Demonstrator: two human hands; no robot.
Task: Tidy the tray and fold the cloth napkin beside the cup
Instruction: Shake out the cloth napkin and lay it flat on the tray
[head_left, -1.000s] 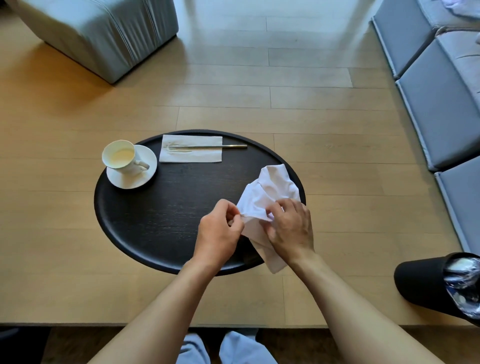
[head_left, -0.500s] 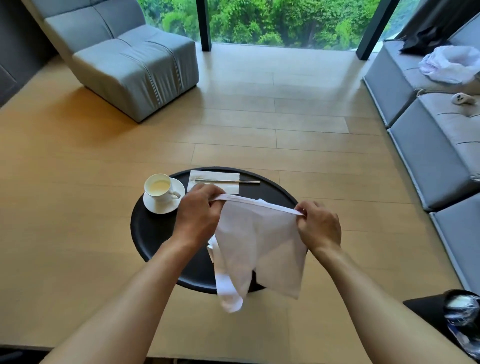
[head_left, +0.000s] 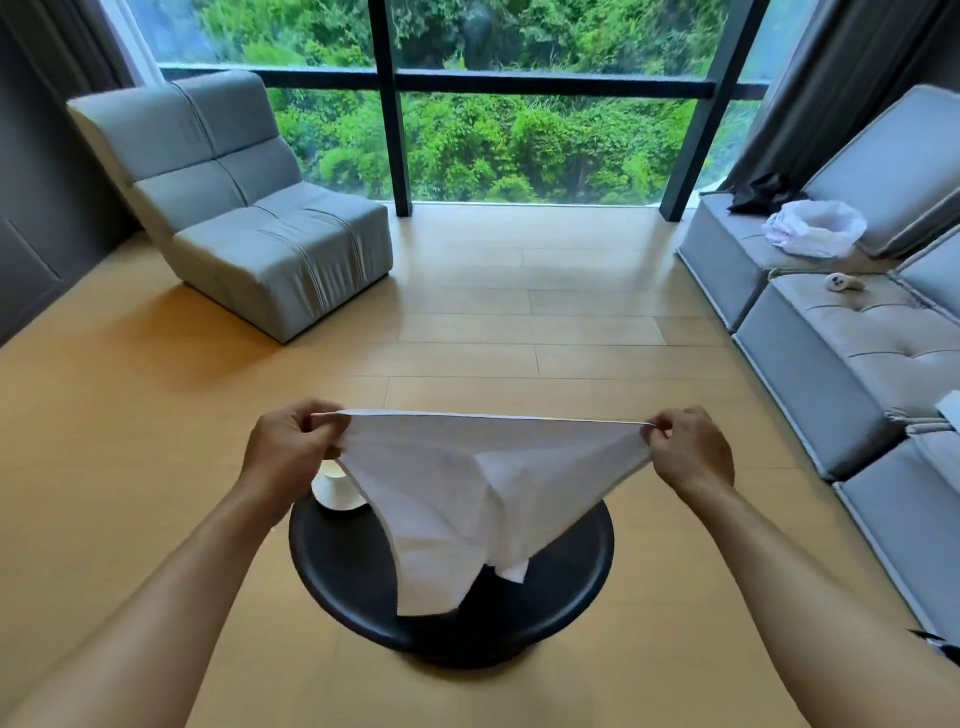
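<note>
Head view, frame centre: white cloth napkin (head_left: 467, 493) stretched above round black tray (head_left: 363, 582). Left hand (head_left: 291, 447) and right hand (head_left: 691, 452) each pinching a top corner. White cup (head_left: 332, 480) partly hidden at left.

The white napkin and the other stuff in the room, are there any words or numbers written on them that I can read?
None: no words, numbers or signs show anywhere.
The white napkin, held up between the left hand and the right hand, is plain.
So are the black tray and the cup.
</note>
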